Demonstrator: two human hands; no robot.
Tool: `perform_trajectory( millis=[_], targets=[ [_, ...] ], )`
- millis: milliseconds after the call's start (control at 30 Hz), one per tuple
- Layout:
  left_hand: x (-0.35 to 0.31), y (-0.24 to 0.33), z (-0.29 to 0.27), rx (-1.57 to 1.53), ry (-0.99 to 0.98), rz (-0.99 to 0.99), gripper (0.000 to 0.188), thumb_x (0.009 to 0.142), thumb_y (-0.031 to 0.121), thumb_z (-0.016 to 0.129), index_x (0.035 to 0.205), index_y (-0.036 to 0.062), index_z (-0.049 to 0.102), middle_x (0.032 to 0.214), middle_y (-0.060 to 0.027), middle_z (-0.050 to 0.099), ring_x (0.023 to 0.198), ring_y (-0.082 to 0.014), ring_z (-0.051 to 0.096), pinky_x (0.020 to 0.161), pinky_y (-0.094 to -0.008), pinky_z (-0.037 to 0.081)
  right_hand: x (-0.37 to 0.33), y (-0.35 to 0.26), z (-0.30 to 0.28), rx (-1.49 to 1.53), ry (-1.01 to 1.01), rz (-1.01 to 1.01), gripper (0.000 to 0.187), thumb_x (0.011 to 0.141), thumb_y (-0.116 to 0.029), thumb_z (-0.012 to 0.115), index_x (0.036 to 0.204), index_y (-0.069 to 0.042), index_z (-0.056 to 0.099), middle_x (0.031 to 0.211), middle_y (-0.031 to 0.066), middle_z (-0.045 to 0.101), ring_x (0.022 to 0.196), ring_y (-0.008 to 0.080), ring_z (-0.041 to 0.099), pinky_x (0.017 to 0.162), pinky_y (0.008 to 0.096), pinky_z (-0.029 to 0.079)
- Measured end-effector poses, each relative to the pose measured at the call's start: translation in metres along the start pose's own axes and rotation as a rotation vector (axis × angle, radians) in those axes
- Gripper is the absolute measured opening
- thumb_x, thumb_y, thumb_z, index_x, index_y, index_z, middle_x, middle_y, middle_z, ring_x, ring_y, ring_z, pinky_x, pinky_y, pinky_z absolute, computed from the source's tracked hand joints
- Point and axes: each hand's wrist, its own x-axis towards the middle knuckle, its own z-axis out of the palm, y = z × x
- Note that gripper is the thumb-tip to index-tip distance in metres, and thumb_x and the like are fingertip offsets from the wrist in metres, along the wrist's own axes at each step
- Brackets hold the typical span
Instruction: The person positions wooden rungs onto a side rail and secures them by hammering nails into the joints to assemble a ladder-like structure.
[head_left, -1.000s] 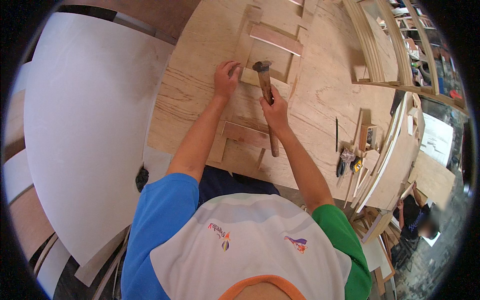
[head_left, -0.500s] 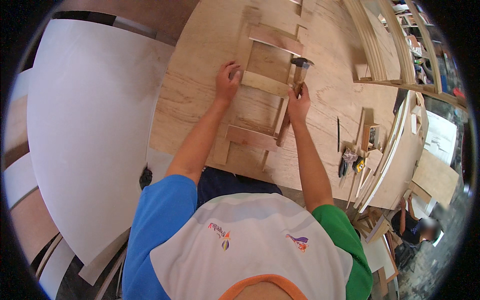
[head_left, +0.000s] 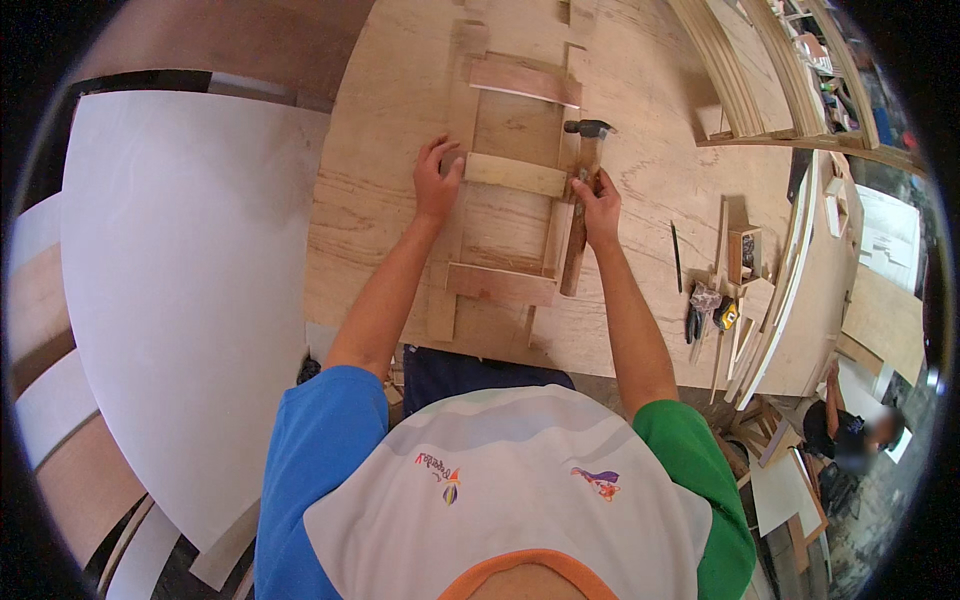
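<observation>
A ladder-like wooden frame [head_left: 505,285] of two long rails and several cross slats lies on a plywood workbench [head_left: 380,180]. My left hand [head_left: 437,182] presses flat on the left rail beside the middle cross slat [head_left: 515,174]. My right hand [head_left: 600,205] grips the wooden handle of a hammer [head_left: 580,190]. The hammer's dark metal head points away from me, just past the right rail. Its handle runs back along that rail toward my body.
A big white curved panel [head_left: 180,300] lies to the left. Right of the frame are a pencil [head_left: 677,257], a small wooden box [head_left: 745,252], pliers and a tape measure [head_left: 710,310]. Stacked boards and curved wood strips [head_left: 760,80] fill the right. Another person [head_left: 850,430] sits lower right.
The hammer has swung from over the frame's middle to its right rail, with my right hand. My left hand stayed on the left rail. The view has shifted a little.
</observation>
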Motion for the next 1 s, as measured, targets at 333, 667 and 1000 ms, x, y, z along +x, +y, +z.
perform_trajectory(
  millis=[333,667,1000],
  targets=[
    [0.000,-0.001,-0.002,0.113,-0.034,0.149,0.027,0.073,0.012,0.075,0.099,0.0080,0.071,0.122,-0.0159,0.055,0.113,-0.0329,0.054,0.097,-0.0388,0.044,-0.001,-0.004,0.003,0.010,-0.023,0.045,0.042,0.088,-0.007,0.067,0.126,0.006,0.054,0.108,0.0113,0.066,0.098,0.0175,0.061,0.087,0.0312,0.049],
    [-0.002,-0.002,0.007,0.140,0.005,0.137,0.021,0.074,0.015,0.080,0.093,0.0084,0.074,0.121,-0.0158,0.054,0.110,-0.0307,0.055,0.094,-0.0366,0.045,-0.003,-0.009,0.005,0.006,-0.031,0.035,0.042,0.087,-0.007,0.067,0.125,0.007,0.054,0.110,0.0114,0.065,0.101,0.0172,0.061,0.090,0.0316,0.048],
    [-0.002,0.002,0.006,0.175,0.009,0.115,0.022,0.075,0.016,0.079,0.094,0.0065,0.073,0.120,-0.0175,0.056,0.111,-0.0326,0.055,0.095,-0.0388,0.046,0.001,0.003,0.003,-0.015,-0.017,-0.006,0.038,0.088,-0.009,0.067,0.122,0.005,0.057,0.104,0.0068,0.065,0.093,0.0128,0.059,0.084,0.0273,0.047]
  ],
)
